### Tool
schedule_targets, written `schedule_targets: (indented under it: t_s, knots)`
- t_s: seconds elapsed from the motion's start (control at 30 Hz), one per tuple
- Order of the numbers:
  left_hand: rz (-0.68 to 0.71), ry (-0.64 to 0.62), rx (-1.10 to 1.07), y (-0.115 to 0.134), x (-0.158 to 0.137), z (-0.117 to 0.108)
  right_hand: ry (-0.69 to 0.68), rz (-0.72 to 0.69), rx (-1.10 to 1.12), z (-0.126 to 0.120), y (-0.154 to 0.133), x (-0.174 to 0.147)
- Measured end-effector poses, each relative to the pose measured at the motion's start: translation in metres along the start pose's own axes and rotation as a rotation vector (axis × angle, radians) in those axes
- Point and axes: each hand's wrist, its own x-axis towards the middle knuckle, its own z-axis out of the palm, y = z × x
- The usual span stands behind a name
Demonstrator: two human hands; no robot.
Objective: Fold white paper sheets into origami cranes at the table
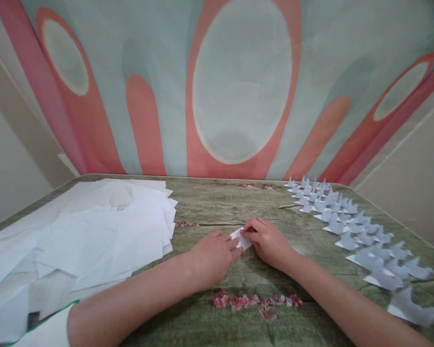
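Between my two hands, near the middle of the table, is a small folded piece of white paper (245, 242). My left hand (214, 254) lies over its left side, fingers closed on the paper against the tabletop. At its upper right, my right hand (265, 238) pinches the edge between thumb and fingertips. The finer folds are too small to make out, and the fingers cover part of the paper.
A wide, uneven heap of white paper sheets (104, 231) covers the table's left side. Rows of several folded white paper figures (347, 241) stand along the right. The wood-patterned tabletop (217, 202) bears printed pink flowers. Behind it hangs a pink and grey-green patterned backdrop (173, 120).
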Motion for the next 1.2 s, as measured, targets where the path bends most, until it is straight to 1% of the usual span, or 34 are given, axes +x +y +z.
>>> schedule_targets:
  t_s: [0.13,0.3,0.43,0.53,0.6,0.7,0.8,0.93,1.07,1.2]
  knots:
    - [0.036,0.03,-0.001,0.006,-0.001,0.0,-0.003,0.002,0.007,0.0,0.0,0.0]
    - [0.016,0.041,0.021,0.011,0.0,0.001,-0.001,-0.002,0.013,-0.001,0.0,0.001]
    - [0.021,0.055,-0.068,0.007,0.004,0.0,-0.007,0.0,0.027,-0.001,-0.001,0.001]
    - [-0.006,0.132,-0.131,0.001,0.007,0.004,-0.011,0.006,0.046,-0.001,-0.001,0.001]
    - [-0.015,0.17,-0.133,-0.002,0.008,0.009,-0.011,0.005,0.055,-0.001,0.0,0.001]
    - [-0.031,0.141,-0.081,-0.002,0.009,0.018,-0.015,-0.004,0.061,-0.002,0.001,0.001]
    - [-0.068,0.102,-0.041,0.002,0.009,0.021,-0.023,-0.008,0.066,-0.002,0.001,0.001]
    - [-0.083,0.072,-0.021,0.005,0.007,0.016,-0.014,-0.012,0.072,-0.003,0.001,0.001]
    - [-0.051,0.033,-0.014,0.007,0.004,0.008,-0.02,-0.011,0.057,-0.003,0.001,0.001]
    - [-0.029,0.013,-0.019,0.011,0.003,0.004,-0.014,-0.011,0.04,-0.004,0.001,0.001]
